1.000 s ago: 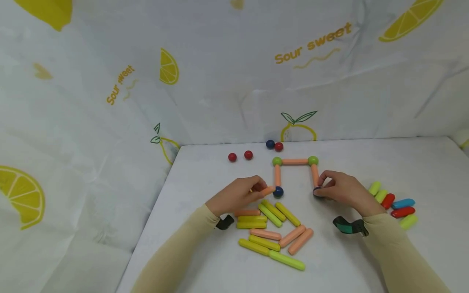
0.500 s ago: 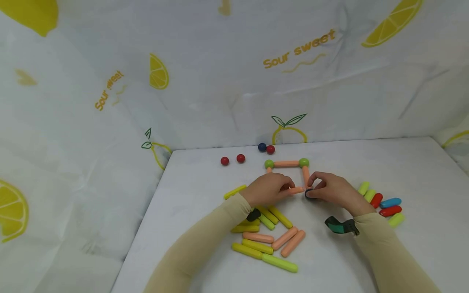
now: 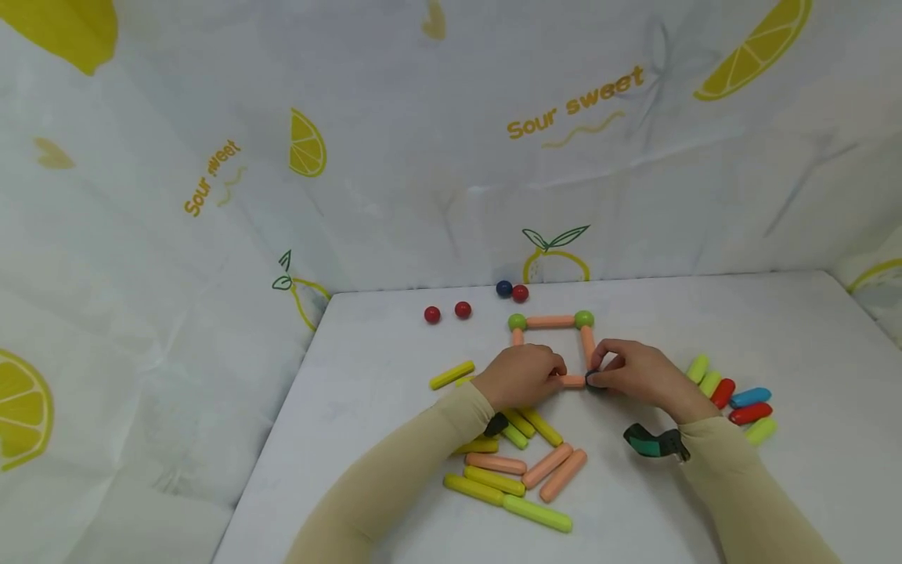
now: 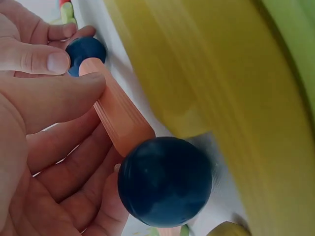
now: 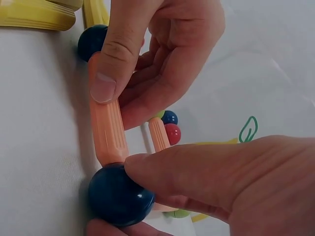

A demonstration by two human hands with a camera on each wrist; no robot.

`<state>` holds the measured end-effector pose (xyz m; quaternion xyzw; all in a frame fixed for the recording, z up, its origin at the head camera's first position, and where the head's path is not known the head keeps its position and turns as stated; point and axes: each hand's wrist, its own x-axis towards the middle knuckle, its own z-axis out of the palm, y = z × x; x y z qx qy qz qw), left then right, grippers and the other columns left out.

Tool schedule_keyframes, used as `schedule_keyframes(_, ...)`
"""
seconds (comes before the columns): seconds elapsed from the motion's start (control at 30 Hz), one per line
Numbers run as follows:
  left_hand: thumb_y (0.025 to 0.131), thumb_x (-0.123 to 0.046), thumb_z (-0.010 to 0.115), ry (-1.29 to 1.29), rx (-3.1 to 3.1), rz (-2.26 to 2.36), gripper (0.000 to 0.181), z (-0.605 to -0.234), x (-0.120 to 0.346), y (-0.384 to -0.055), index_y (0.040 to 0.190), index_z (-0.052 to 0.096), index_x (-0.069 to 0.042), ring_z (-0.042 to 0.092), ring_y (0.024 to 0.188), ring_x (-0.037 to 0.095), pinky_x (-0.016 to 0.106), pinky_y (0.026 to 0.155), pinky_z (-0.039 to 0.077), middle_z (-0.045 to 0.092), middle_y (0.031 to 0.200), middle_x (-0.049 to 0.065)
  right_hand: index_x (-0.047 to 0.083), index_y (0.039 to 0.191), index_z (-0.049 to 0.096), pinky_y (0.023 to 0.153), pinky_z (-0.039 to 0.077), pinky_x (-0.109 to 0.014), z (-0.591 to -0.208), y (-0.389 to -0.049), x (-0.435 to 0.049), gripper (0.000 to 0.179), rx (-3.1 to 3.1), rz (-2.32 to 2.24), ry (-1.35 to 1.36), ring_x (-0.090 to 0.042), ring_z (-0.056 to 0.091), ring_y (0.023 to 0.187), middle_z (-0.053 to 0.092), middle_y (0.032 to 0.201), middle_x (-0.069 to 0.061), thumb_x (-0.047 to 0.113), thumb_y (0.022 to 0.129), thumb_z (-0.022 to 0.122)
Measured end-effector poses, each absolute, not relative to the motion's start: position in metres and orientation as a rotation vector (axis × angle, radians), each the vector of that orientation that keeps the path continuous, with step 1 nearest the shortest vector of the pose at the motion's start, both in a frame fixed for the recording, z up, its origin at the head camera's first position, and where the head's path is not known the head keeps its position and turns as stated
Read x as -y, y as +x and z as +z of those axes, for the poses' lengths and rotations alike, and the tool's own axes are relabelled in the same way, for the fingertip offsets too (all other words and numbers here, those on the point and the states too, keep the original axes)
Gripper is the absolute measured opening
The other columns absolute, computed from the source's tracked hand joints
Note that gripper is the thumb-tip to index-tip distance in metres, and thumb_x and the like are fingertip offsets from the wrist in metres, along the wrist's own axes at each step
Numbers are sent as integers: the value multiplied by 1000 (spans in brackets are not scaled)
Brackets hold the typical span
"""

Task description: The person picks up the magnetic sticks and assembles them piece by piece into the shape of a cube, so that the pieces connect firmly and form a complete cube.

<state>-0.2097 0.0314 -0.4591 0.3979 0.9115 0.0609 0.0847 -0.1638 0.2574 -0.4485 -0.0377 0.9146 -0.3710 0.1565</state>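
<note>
Sensibly, our left hand point(image 3: 523, 374) side-pinches the peach rod point(image 5: 109, 130), probably light, stiff; our right hand point(image 3: 640, 378) pinches the blue ball point(image 5: 118, 196)

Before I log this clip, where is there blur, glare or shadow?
Left wrist: the close yellow sticks look soft; right wrist: the nearer dark blue ball shows small glints; head: the right sleeve casts a faint shadow on the white tabletop.

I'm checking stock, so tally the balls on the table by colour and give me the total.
Red balls: 3
Blue balls: 3, one hidden in the head view
Green balls: 2
Total: 8
</note>
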Motion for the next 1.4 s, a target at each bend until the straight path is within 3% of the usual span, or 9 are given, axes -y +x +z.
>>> schedule_keyframes(0.2,109,-34,67,1200,-2725,209,22,-458,-28,-208,120,81,-22,59,82,1,14,72,48,76,108,-9,12,108,67,68,47,-33,-447,-163,-255,24,-2619,-1045,-116,-21,62,82,72,93,-7,29,97,79)
schedule_keyframes(0.37,108,-35,68,1167,-2698,281,25,-446,-18,-207,126,79,-21,64,92,1,15,81,53,77,117,-8,12,109,67,68,47,-33,-444,-162,-256,26,-2622,-1010,-103,-21,63,83,73,96,-8,32,97,79)
schedule_keyframes(0.6,108,-27,68,1178,-2616,360,19,-424,42,-191,121,79,-19,63,93,4,17,89,54,76,111,-9,13,116,69,71,54,-35,-432,-143,-259,30,-2765,-933,-85,-28,66,95,74,111,-14,38,100,76)
schedule_keyframes(0.77,105,-32,73,1060,-2586,324,20,-428,85,-183,119,81,-18,61,86,5,20,85,55,75,103,-9,17,109,76,72,54,-29,-431,-115,-233,15,-2834,-901,-319,-15,63,90,72,100,2,22,97,82)
schedule_keyframes(1.03,106,-26,72,1013,-2574,302,15,-440,107,-179,114,82,-18,60,85,6,21,85,56,74,99,-9,23,99,80,67,50,-23,-452,-87,-189,12,-2720,-794,-725,3,52,76,62,90,16,11,95,80)
schedule_keyframes(1.2,108,-27,69,962,-2559,297,18,-443,109,-176,116,83,-18,61,89,5,23,89,57,76,102,-9,23,92,80,66,49,-23,-457,-85,-180,15,-2725,-694,-823,3,49,75,56,86,17,8,92,83)
schedule_keyframes(1.4,108,-28,69,972,-2522,281,18,-442,119,-173,110,84,-18,60,87,6,22,85,55,73,94,-11,22,91,80,70,53,-26,-453,-87,-168,20,-2719,-591,-908,-1,52,80,59,90,15,3,89,85)
